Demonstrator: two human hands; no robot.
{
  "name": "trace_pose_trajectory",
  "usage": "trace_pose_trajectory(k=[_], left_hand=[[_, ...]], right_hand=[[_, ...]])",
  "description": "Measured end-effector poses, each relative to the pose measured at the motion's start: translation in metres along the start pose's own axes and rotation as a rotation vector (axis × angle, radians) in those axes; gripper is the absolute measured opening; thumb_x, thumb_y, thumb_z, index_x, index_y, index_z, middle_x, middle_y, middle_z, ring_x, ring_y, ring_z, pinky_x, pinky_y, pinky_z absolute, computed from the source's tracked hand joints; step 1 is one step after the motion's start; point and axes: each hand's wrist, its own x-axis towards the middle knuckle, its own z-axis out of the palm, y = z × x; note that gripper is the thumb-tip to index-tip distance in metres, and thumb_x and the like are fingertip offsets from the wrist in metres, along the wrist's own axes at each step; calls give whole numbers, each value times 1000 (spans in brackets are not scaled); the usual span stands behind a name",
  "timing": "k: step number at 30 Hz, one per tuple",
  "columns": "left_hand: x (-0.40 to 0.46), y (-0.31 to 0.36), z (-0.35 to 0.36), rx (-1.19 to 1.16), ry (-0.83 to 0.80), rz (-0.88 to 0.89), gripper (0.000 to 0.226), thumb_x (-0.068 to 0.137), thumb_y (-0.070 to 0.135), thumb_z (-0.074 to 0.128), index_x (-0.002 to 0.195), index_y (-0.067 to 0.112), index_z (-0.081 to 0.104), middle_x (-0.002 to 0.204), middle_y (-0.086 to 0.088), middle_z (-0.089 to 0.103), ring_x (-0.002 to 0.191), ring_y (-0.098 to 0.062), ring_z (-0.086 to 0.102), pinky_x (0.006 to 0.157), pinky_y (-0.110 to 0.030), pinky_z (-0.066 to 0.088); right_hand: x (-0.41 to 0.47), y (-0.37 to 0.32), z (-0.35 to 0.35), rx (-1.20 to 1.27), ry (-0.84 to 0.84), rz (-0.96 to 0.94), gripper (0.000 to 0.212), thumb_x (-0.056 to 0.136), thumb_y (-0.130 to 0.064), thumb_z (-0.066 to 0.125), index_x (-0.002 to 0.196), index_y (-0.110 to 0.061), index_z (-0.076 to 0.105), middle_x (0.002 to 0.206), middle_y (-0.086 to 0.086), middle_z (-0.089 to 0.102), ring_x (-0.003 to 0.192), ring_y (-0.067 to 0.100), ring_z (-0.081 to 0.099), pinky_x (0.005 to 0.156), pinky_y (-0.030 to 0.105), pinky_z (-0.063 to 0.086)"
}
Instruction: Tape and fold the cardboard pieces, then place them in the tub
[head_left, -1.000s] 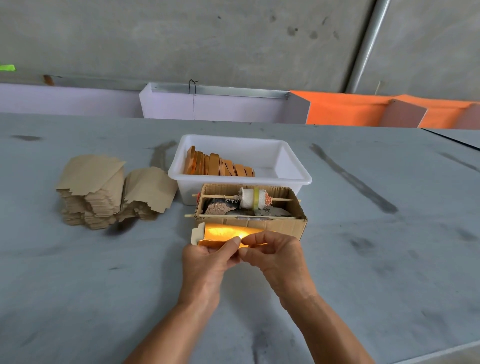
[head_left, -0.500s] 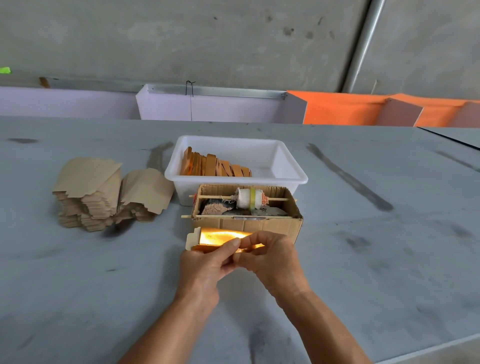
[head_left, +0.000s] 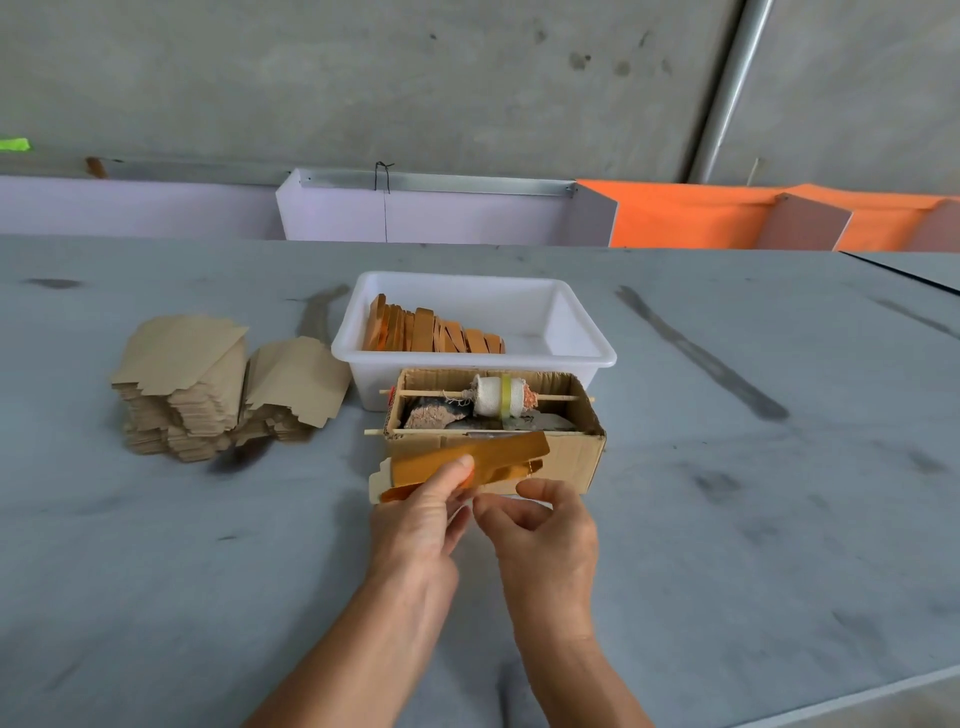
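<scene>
My left hand (head_left: 423, 512) pinches a gold-faced cardboard piece (head_left: 498, 457), thumb on its shiny side, holding it tilted just in front of a small open cardboard box (head_left: 571, 457). My right hand (head_left: 540, 525) is just to the right of it, fingers curled, with its fingertips close under the piece's lower edge; I cannot see it gripping anything. In the box a white tape roll (head_left: 498, 396) sits on a thin stick. Behind it stands the white tub (head_left: 582, 332) with several folded orange pieces (head_left: 431, 332) leaning in its left half.
A stack of flat brown cardboard blanks (head_left: 208, 384) lies on the grey table (head_left: 779, 519) to the left of the tub. Lilac and orange dividers (head_left: 675, 213) run along the table's far edge before a concrete wall.
The gold piece has swung up and opened out from a low, flat hold. My right hand has come off it and drawn back slightly; my left hand still holds it.
</scene>
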Motion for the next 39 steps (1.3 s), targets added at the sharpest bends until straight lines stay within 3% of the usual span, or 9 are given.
trace_pose_trajectory(k=[4, 12, 18, 22, 27, 30, 32, 35, 39], left_hand=[[1, 0, 3, 8, 40, 5, 28, 74, 10, 74, 99, 12, 60, 77, -2, 65, 45, -2, 61, 58, -23, 42], [-2, 4, 7, 58, 50, 25, 32, 73, 12, 76, 102, 14, 60, 99, -6, 68, 75, -13, 62, 65, -29, 41], [-6, 4, 7, 75, 51, 49, 23, 71, 9, 78, 84, 17, 61, 86, -2, 67, 79, -14, 61, 67, -31, 43], [-12, -1, 7, 107, 47, 103, 23, 69, 4, 79, 79, 16, 62, 77, -2, 67, 76, -16, 61, 71, -33, 44], [-15, -7, 6, 145, 90, 136, 24, 64, 4, 82, 73, 14, 63, 74, -4, 66, 76, -23, 60, 80, -38, 48], [-13, -8, 3, 149, 98, 163, 24, 64, 4, 82, 74, 12, 63, 74, -5, 66, 75, -23, 60, 77, -36, 48], [-12, -8, 1, 145, 86, 170, 23, 65, 4, 82, 78, 11, 65, 79, -8, 68, 75, -23, 62, 74, -34, 50], [-14, -12, 2, 146, 43, 161, 18, 69, 1, 79, 78, 10, 67, 76, -8, 69, 69, -21, 62, 63, -30, 49], [-19, -14, 2, 144, -4, 156, 15, 75, -1, 74, 74, 11, 66, 62, 1, 68, 59, -13, 62, 63, -28, 51]], right_hand=[[8, 4, -1, 222, -43, 69, 20, 73, -4, 79, 81, -11, 61, 55, -7, 66, 52, -2, 61, 52, 9, 44], [18, -1, -2, 280, -145, -30, 12, 76, 5, 72, 79, -6, 72, 69, 1, 73, 63, 6, 67, 59, 12, 49], [12, -4, -1, 372, -134, 33, 13, 76, 6, 70, 74, -6, 69, 56, -7, 65, 50, -1, 56, 49, 9, 42], [9, -2, -4, 374, -120, 101, 14, 77, 0, 71, 67, -9, 70, 57, -2, 66, 50, 1, 54, 46, 10, 41], [8, -1, -9, 489, -189, 276, 24, 82, 10, 58, 68, -8, 67, 62, 4, 66, 65, 14, 60, 61, 25, 40], [9, -2, -14, 584, -260, 358, 27, 81, 9, 58, 65, -11, 68, 67, 7, 67, 66, 15, 61, 62, 27, 40], [9, -4, -13, 625, -264, 414, 17, 82, 0, 64, 70, -12, 66, 70, 6, 67, 66, 14, 62, 62, 26, 41], [11, -4, -8, 677, -192, 522, 12, 82, -6, 68, 74, -13, 63, 65, 3, 65, 62, 12, 58, 59, 25, 40], [16, -6, -6, 655, -133, 531, 16, 82, -4, 68, 72, -14, 60, 60, 1, 63, 56, 10, 57, 54, 23, 39]])
